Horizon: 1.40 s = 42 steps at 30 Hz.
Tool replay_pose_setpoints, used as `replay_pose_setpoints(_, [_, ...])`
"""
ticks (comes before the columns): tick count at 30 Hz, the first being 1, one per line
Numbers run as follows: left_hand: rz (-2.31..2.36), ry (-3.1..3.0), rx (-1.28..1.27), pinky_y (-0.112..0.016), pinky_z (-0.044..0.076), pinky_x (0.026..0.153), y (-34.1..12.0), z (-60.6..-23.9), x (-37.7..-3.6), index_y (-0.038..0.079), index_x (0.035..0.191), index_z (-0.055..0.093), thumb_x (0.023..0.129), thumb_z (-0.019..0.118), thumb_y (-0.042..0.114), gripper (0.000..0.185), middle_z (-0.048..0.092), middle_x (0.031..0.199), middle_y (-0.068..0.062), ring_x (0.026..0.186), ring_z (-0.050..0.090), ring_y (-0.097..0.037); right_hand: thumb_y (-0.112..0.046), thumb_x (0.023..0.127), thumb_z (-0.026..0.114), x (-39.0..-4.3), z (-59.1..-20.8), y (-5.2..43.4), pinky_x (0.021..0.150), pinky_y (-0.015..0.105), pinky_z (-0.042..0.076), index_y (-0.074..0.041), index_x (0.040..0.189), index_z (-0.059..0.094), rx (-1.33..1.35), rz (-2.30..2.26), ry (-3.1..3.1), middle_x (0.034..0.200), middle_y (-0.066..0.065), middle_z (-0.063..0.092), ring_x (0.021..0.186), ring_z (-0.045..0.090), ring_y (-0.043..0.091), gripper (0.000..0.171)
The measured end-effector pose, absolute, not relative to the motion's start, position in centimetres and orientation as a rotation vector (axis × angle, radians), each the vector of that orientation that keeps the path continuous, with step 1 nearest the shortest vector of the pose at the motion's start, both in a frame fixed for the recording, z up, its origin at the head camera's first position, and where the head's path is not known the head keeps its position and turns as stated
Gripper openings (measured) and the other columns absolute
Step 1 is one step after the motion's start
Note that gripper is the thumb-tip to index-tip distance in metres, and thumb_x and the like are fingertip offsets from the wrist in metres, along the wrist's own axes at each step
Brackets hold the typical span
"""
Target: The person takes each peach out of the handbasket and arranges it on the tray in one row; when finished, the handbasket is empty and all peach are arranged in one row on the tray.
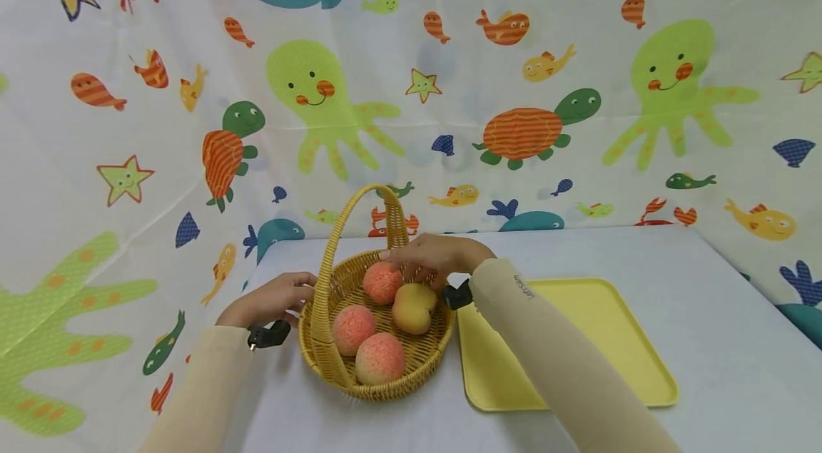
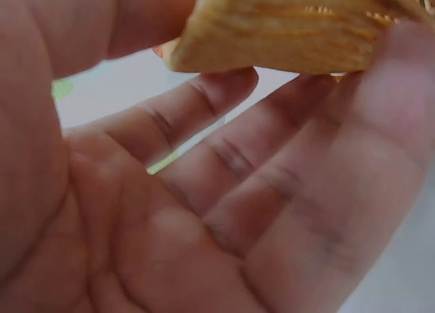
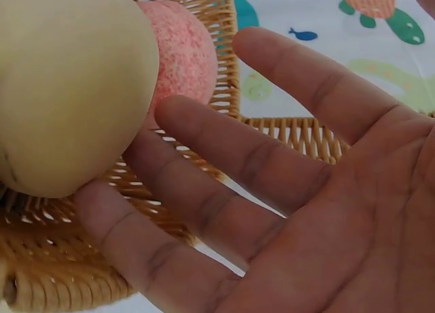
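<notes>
A woven yellow basket [image 1: 334, 339] with a tall handle [image 1: 359, 214] stands on the white table. It holds three pink peaches [image 1: 379, 358] and one yellow peach [image 1: 414, 308]. My right hand [image 1: 411, 260] reaches over the basket's far side, fingers straight, just above the far pink peach [image 1: 382, 282] and the yellow one. In the right wrist view the palm [image 3: 340, 218] is open, with the yellow peach [image 3: 68, 88] and a pink peach [image 3: 185, 54] beside the fingers. My left hand [image 1: 292, 290] touches the basket's left rim [image 2: 292, 27] with straight fingers [image 2: 272, 184].
An empty yellow tray [image 1: 578, 339] lies on the table right of the basket. A sea-creature patterned cloth [image 1: 411, 82] walls in the back and both sides. Bare white tabletop [image 1: 719, 310] extends right of the tray.
</notes>
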<state>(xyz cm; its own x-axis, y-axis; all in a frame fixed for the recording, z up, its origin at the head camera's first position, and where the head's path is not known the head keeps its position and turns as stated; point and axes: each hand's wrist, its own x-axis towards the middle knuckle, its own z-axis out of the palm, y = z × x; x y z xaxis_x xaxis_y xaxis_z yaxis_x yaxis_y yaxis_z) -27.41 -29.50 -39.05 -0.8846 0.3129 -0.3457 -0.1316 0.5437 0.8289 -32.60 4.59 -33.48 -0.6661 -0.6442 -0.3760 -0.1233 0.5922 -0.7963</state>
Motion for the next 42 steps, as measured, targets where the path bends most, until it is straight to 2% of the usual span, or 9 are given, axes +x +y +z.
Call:
replay_pose_setpoints(6, [1.316,2.327,0.141,-0.042,0.062,0.075,-29.6,-39.3,-27.7,-0.002,0.126,0.061,0.101,0.054,0.015,0.030,0.069,0.112,-0.012,0.093,0.070,-0.026,-0.070,0.096,0.052,-32.5,-33.8,4.0,0.089,0.043,0.060,-0.016,0.134,0.069,-0.607,-0.935,2.144,0.128,0.008,0.069,0.114,0.066,0.023,0.068])
replay_pose_setpoints(12, [1.333,2.310,0.133,-0.045,0.062,0.078,-29.7,-39.5,-27.9,-0.003,0.125,0.060,0.101,0.053,0.013,0.030,0.068,0.114,-0.013,0.095,0.070,-0.026,-0.056,0.099,0.058,-32.3,-34.4,3.3,0.086,0.041,0.056,-0.012,0.121,0.071,-0.615,-0.845,2.134,0.111,0.003,0.064,0.101,0.059,0.019,0.051])
replay_pose_setpoints(16, [1.329,2.318,0.133,-0.044,0.062,0.078,-29.7,-39.6,-27.9,-0.003,0.125,0.060,0.100,0.053,0.012,0.030,0.068,0.114,-0.012,0.095,0.069,-0.025,-0.050,0.095,0.067,-31.9,-35.0,2.8,0.090,0.044,0.055,-0.020,0.118,0.074,-0.615,-0.761,2.135,0.114,0.000,0.065,0.103,0.059,0.017,0.039])
replay_pose_setpoints(18, [1.328,2.321,0.130,-0.042,0.062,0.077,-29.7,-39.6,-27.9,-0.003,0.125,0.061,0.100,0.053,0.012,0.030,0.068,0.114,-0.012,0.094,0.069,-0.025,-0.047,0.091,0.072,-31.8,-35.4,2.7,0.093,0.047,0.056,-0.025,0.122,0.075,-0.620,-0.736,2.135,0.119,0.000,0.068,0.107,0.061,0.019,0.038])
replay_pose_setpoints(25, [1.321,2.313,0.143,-0.040,0.062,0.076,-29.7,-39.7,-28.1,-0.003,0.124,0.061,0.100,0.054,0.013,0.029,0.068,0.111,-0.011,0.093,0.068,-0.025,-0.034,0.085,0.082,-31.5,-36.1,2.4,0.085,0.039,0.055,-0.016,0.129,0.072,-0.666,-0.685,2.130,0.111,0.000,0.067,0.100,0.062,0.021,0.049])
replay_pose_setpoints(30, [1.327,2.307,0.152,-0.042,0.063,0.077,-29.8,-39.8,-28.2,-0.004,0.122,0.060,0.100,0.054,0.012,0.029,0.069,0.109,-0.011,0.093,0.070,-0.024,-0.033,0.080,0.086,-31.3,-36.1,2.3,0.087,0.037,0.055,-0.021,0.120,0.074,-0.667,-0.646,2.143,0.110,0.000,0.068,0.101,0.063,0.020,0.043])
replay_pose_setpoints(37, [1.323,2.303,0.156,-0.041,0.062,0.077,-29.8,-39.8,-28.2,-0.003,0.123,0.060,0.100,0.054,0.013,0.029,0.070,0.109,-0.011,0.093,0.070,-0.024,-0.044,0.078,0.087,-31.3,-35.9,2.5,0.089,0.038,0.053,-0.025,0.132,0.071,-0.720,-0.537,2.229,0.110,-0.007,0.066,0.103,0.061,0.017,0.060])
replay_pose_setpoints(42, [1.330,2.306,0.156,-0.042,0.062,0.077,-29.7,-39.7,-28.1,-0.004,0.123,0.060,0.099,0.054,0.012,0.029,0.070,0.106,-0.010,0.092,0.071,-0.023,-0.042,0.079,0.086,-31.2,-35.5,3.1,0.083,0.037,0.056,-0.023,0.132,0.071,-0.769,-0.595,2.254,0.108,-0.006,0.067,0.099,0.063,0.016,0.058])
